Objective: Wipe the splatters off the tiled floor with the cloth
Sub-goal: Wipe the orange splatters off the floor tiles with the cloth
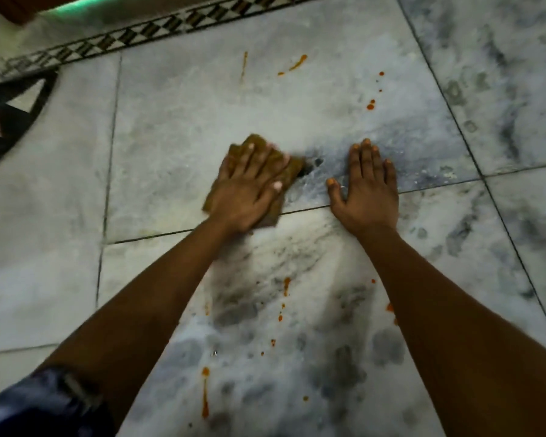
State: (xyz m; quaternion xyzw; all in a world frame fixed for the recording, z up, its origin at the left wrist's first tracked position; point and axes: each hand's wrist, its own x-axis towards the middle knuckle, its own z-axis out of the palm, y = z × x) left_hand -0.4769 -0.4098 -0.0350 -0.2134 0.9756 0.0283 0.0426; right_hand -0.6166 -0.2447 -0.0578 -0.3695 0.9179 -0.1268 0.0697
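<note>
Cloth (292,170): brown, folded, flat on tiled floor (177,115) near centre of head view, on seam between two tiles. Progress: patch around cloth looks free of marks; orange splatters (371,104) remain beyond hands, more splatters near forearms (205,395). Judged partly done, most left. Left hand (249,187): palm down, fingers straight, pressing cloth; edges blurred. Right hand (368,187): fingers spread, flat on bare tile just beside cloth, apparently bracing.

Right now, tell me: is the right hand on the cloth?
No, the right hand lies flat on the bare tile; the left hand presses the cloth.
</note>
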